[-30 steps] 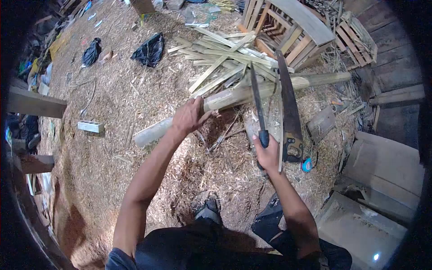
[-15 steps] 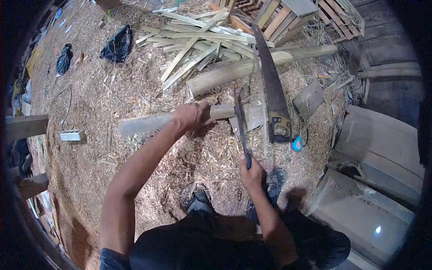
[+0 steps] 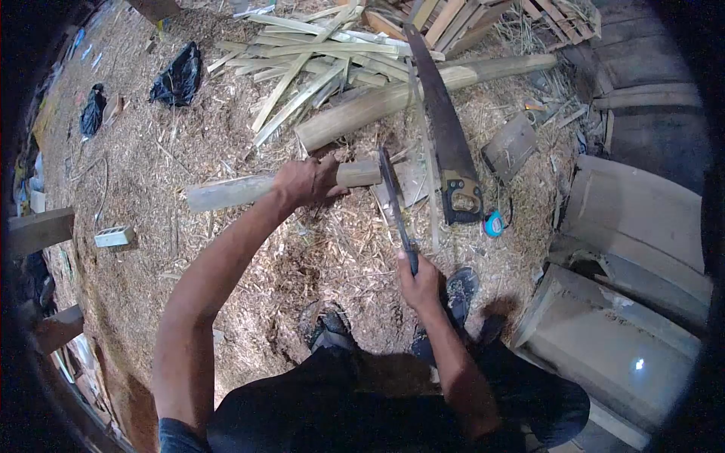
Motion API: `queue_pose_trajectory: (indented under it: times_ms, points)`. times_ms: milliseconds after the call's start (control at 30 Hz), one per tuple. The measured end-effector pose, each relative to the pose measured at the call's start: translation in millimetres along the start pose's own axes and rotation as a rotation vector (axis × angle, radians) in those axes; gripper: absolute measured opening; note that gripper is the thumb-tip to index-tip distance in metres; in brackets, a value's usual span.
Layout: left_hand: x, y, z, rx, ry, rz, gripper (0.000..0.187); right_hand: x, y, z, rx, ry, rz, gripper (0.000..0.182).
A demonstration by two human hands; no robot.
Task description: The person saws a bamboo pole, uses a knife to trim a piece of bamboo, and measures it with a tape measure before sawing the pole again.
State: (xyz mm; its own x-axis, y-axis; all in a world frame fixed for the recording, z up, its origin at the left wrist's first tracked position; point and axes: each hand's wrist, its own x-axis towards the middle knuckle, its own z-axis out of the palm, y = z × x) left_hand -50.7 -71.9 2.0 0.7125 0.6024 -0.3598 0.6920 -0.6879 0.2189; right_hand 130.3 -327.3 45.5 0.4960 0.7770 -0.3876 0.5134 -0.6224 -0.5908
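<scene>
While left hand (image 3: 303, 181) grips bamboo (image 3: 234, 192), knife (image 3: 394, 204) raised

A: We see a strong fisheye warp here. The frame is ringed by a black vignette, and straight boards near the rim, like the plank (image 3: 38, 230) at the left, bend with the curve.

B: Agreed. We find the middle evenly lit, with a cool, slightly bluish cast over the straw-strewn floor (image 3: 189, 257).

A: Shadows are soft. We make out 1 dark patch beneath the person's torso and a fainter one under the left forearm (image 3: 219, 264).

B: We spot 1 small glare point on the grey slab (image 3: 639, 364) at lower right.

A: Detail is sharpest centrally; we lose it to smear and darkness toward the edges. The handsaw blade (image 3: 438, 113) reads crisp.
</scene>
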Motion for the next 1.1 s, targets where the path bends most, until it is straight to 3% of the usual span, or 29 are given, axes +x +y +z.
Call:
queue_pose_trajectory:
  times_ms: [33,100,200,333,567,600,700,767,900,967,1100]
  points:
    - [-0.7,-1.8,2.2,0.026,0.041,0.002,0.070,3.2,0.0,-1.3,0.039,-0.016,0.010,0.043]
    - [2.3,-1.9,2.0,-0.048,-0.071,-0.054,0.071,-3.1,2.5,1.4,0.079,-0.043,0.038,0.042]
    - [0.0,-0.1,-6.6,-0.067,-0.126,-0.074,0.073,-3.5,13.5,11.6,0.377,0.143,-0.143,0.048]
    - [2.8,-4.1,6.9,-0.028,0.019,-0.035,0.072,-4.3,18.0,-5.5,0.088,-0.090,-0.010,0.048]
    - [-4.6,-0.4,-3.1,-0.063,-0.062,-0.033,0.065,-0.4,-1.4,-5.4,0.232,0.121,-0.175,0.043]
    - [-3.8,1.1,-5.9,-0.064,-0.063,-0.049,0.064,4.2,6.7,-5.2,0.077,0.003,-0.058,0.041]
    - [-2.9,0.3,-4.8,-0.006,-0.029,-0.022,0.064,7.3,17.3,-11.5,0.151,-0.039,-0.088,0.042]
    - [-3.6,3.4,-1.0,-0.017,-0.083,-0.058,0.065,4.9,16.0,-13.2,0.083,0.019,-0.092,0.043]
    - [-4.8,2.1,-3.7,-0.031,-0.109,-0.077,0.068,0.7,11.3,-5.3,0.259,0.077,-0.064,0.038]
    - [-5.0,4.2,-10.1,-0.024,-0.127,-0.089,0.068,4.0,38.2,8.0,-0.127,-0.117,-0.011,0.038]
    - [-11.7,4.0,2.8,0.005,-0.052,-0.069,0.070,-1.0,24.6,13.2,0.079,0.004,-0.031,0.040]
